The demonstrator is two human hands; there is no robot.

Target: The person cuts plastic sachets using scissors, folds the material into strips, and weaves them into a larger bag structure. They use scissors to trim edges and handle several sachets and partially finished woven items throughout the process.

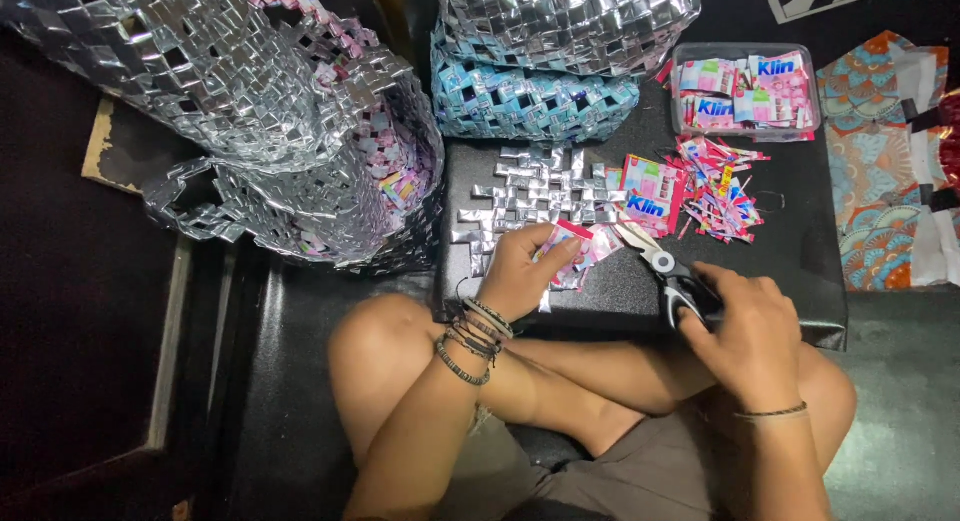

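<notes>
My right hand (745,326) covers the scissors' (672,273) handles; my left fingers (540,249) hide part of the pink wrapper (578,251).

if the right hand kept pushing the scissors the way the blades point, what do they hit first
The right hand aims the scissors up-left, so the blades would first meet the pink wrapper strip pinched by the left hand, probably; its depth over the woven silver mat is unclear.

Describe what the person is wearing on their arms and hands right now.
Both arms are bare, with no sleeves or gloves. The left hand has a stack of beaded and corded bracelets at the wrist. The right hand has one thin dark cord bracelet.
</notes>
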